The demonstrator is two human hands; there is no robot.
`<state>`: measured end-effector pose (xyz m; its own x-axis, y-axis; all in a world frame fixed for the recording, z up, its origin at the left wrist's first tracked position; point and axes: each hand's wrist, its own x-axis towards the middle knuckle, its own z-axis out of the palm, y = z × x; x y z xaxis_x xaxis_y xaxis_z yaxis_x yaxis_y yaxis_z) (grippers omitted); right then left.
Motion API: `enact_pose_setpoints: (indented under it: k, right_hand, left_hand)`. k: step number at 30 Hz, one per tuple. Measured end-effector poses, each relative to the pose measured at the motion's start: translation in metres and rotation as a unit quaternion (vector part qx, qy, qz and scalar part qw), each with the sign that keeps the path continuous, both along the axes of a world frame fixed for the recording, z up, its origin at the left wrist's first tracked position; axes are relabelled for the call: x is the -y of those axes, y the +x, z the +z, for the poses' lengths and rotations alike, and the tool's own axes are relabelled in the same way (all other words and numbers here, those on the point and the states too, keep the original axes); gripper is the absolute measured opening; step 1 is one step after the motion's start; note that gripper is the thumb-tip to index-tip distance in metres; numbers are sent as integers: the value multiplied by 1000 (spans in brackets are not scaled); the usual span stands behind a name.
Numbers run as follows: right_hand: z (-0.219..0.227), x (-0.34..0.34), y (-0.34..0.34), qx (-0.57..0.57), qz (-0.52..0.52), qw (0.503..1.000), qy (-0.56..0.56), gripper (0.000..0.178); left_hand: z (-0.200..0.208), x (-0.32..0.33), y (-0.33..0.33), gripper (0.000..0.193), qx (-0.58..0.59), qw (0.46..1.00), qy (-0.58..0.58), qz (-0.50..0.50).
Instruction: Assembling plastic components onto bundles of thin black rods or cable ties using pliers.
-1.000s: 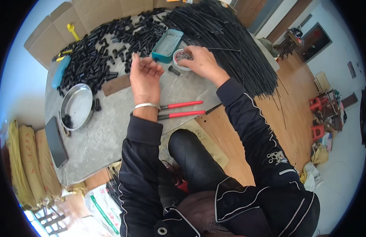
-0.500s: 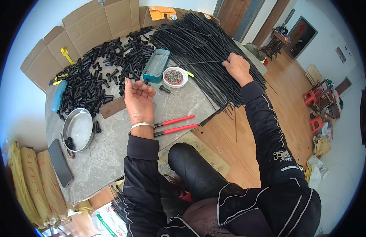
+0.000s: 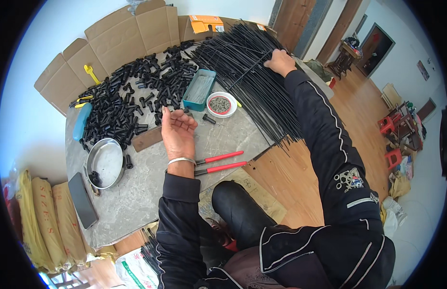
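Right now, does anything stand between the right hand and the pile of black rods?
Nothing visible does: the right hand is at the right side of the black rods; whether it touches them is unclear.

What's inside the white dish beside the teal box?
The white dish holds a heap of small grey pieces, with red showing around the edge of the heap. The dish bottom beneath the heap is covered, so anything buried there can't be seen.

The left hand (image 3: 179, 136), at its wrist, hides the tips of the red-handled pliers (image 3: 224, 156), and whether the right hand (image 3: 281, 63) grips any black rods (image 3: 264, 101) is unclear.
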<state>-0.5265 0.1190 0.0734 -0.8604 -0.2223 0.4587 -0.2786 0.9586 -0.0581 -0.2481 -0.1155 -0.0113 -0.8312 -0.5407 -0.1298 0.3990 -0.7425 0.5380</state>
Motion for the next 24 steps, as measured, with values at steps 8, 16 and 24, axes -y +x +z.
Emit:
enact_pose_setpoints:
  k: [8,16,24]
  right_hand:
    - [16,4,-22,29,-13,997,70,27]
    - [50,16,-40,-53,53,994,78,32]
    - [118,-42,-133,-42,74,981,177,42]
  left_hand:
    - [1,-4,-3,40,5,1000,6,-16]
    - [-7,2,0,31,-46,997,53,10]
    - [3,-6,-10,44,3,999,-10,-49]
